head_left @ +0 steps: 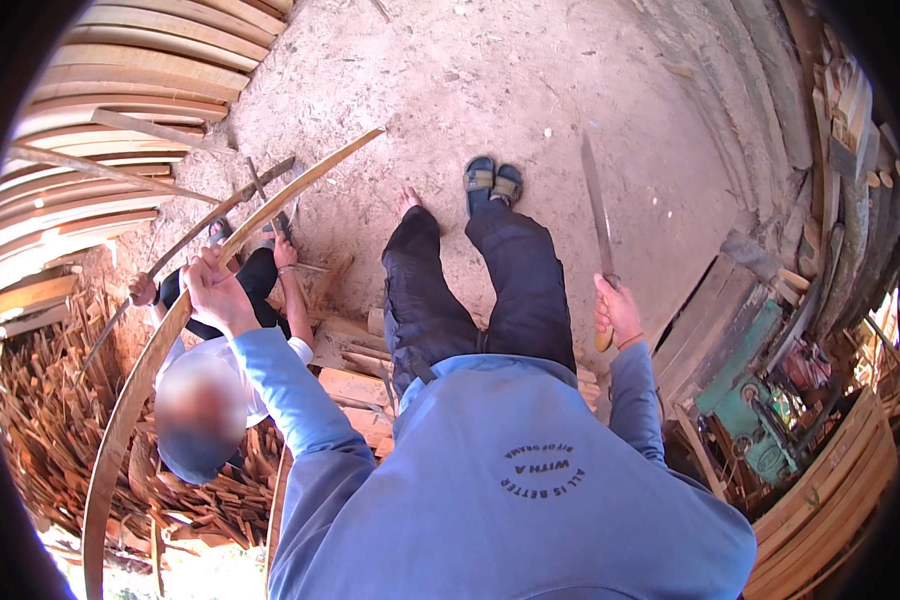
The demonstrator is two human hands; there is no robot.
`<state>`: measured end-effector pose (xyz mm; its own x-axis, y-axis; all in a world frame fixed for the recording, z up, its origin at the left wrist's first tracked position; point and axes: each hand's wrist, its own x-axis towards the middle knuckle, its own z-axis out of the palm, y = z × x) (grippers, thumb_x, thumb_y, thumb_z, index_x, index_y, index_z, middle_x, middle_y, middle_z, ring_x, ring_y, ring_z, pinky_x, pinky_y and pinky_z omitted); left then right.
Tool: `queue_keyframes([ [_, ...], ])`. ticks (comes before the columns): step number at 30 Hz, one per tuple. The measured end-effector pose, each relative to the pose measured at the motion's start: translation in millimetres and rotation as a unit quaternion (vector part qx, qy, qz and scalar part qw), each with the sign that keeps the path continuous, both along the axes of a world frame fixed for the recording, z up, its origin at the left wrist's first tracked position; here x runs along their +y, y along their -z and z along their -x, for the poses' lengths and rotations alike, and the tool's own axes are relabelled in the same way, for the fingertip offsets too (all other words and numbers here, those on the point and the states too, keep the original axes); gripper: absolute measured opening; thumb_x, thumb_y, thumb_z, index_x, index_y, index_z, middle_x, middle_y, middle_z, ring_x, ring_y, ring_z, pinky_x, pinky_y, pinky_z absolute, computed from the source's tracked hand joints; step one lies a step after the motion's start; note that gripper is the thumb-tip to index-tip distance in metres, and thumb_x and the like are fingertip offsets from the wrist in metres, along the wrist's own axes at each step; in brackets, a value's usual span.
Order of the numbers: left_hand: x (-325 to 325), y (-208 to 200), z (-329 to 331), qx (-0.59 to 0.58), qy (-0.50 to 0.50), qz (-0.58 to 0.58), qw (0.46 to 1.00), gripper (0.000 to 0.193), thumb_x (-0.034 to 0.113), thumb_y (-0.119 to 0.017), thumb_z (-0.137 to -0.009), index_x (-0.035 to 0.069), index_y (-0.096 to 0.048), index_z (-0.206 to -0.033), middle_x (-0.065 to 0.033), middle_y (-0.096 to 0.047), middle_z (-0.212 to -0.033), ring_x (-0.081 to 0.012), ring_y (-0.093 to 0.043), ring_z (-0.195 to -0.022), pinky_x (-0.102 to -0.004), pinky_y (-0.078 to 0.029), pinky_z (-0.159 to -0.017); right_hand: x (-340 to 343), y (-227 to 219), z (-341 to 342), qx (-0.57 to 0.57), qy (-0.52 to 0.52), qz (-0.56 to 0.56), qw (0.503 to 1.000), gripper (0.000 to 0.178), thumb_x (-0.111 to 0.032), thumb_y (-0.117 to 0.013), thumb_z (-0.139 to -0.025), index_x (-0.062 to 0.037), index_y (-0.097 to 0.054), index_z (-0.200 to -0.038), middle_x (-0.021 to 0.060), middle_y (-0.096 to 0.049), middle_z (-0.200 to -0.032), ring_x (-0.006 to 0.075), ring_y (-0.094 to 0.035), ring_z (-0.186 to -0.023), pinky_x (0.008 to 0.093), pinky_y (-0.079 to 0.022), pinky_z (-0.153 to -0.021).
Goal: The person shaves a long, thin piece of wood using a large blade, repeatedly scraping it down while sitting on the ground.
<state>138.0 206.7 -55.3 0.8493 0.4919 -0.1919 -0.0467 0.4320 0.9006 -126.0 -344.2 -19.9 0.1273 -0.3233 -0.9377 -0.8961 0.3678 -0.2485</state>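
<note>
My left hand [220,292] is closed around a long, thin wooden strip [135,400], which slants from the lower left up toward the middle of the view and looks bent in the fisheye picture. On the other side, my right hand [618,312] grips a machete [598,205] by its wooden handle. The long, narrow blade points away from me over the dirt floor, well apart from the strip. Both of my arms are in blue sleeves.
A co-worker in a cap [198,450] sits close on my left, holding another wooden strip [210,215] and a dark blade [256,182]. Wood scraps [60,400] are heaped behind them. Stacked boards [120,80] line the far left. At right stands a green machine [750,380] beside timber.
</note>
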Motion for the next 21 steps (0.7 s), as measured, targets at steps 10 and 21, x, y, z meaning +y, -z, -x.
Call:
queue_keyframes([
  [10,15.2,-4.9,-37.4,0.016,0.004,-0.001,1.000,0.037,-0.005,-0.047,-0.085,0.012,-0.026,-0.060,0.0014,-0.024,-0.061,-0.0142,-0.031,-0.061,-0.0348,-0.042,-0.077,57.7,-29.7,-45.0,-0.021,-0.038,0.007,0.999,0.042,-0.040,-0.063,-0.093,-0.0129,-0.041,-0.071,-0.0039,-0.037,-0.052,0.0079,-0.036,-0.037,0.0276,-0.031,-0.035],
  [21,23.6,0.0,-29.9,0.002,0.019,0.005,1.000,0.034,-0.003,-0.047,-0.086,0.012,-0.028,-0.063,0.0010,-0.025,-0.062,-0.0145,-0.033,-0.064,-0.0339,-0.043,-0.080,50.4,-50.7,-31.4,-0.048,-0.006,0.024,0.999,0.039,-0.038,-0.062,-0.094,-0.0133,-0.042,-0.072,-0.0041,-0.037,-0.051,0.0081,-0.035,-0.036,0.0279,-0.031,-0.035],
])
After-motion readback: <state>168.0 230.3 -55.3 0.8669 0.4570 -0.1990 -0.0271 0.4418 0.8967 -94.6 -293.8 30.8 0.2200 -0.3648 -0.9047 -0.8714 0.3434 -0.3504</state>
